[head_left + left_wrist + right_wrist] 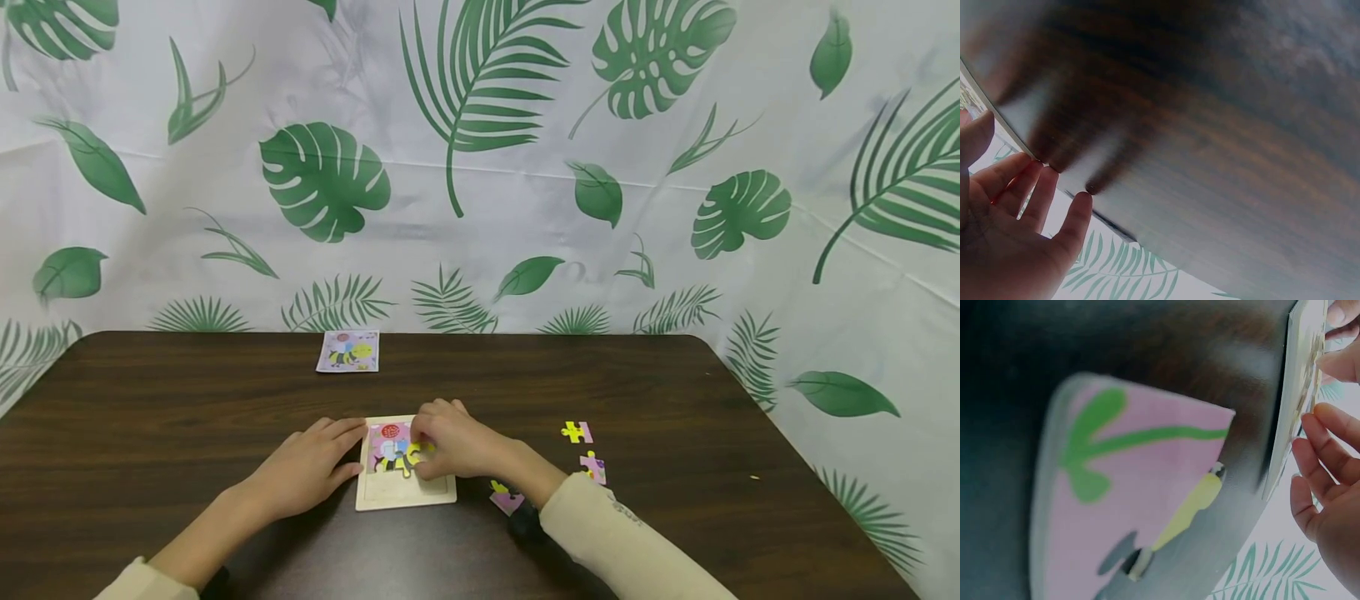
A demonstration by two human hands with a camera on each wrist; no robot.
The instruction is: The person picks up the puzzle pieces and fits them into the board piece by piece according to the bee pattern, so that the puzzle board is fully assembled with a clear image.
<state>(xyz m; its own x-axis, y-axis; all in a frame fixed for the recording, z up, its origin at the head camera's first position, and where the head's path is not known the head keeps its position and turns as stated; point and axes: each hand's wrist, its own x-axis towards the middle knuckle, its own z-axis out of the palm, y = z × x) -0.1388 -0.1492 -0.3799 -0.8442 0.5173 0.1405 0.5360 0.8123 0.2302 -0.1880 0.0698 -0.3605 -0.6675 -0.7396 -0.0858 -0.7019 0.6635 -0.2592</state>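
Observation:
A pale wooden puzzle board (405, 498) lies on the table, its upper part filled with a bee picture on pink. My left hand (307, 467) rests at the board's left side, with fingertips and thumb touching its edge; in the left wrist view its fingers (1041, 200) are fairly straight. Over the board's right half, my right hand (461, 442) has its thumb and curled index finger about a yellow puzzle piece (424, 451) at the bee's head. That hand partly hides the piece. In the right wrist view, the right fingers (1313, 459) meet the board's edge side-on.
Loose puzzle pieces lie to the right: a yellow-and-pink piece (576, 432), another pink piece (593, 468), and a pink piece (507, 500) beside the right forearm. A square bee picture card (348, 352) lies near the table's (675, 500) back edge. Behind hangs a leaf-print cloth (510, 225).

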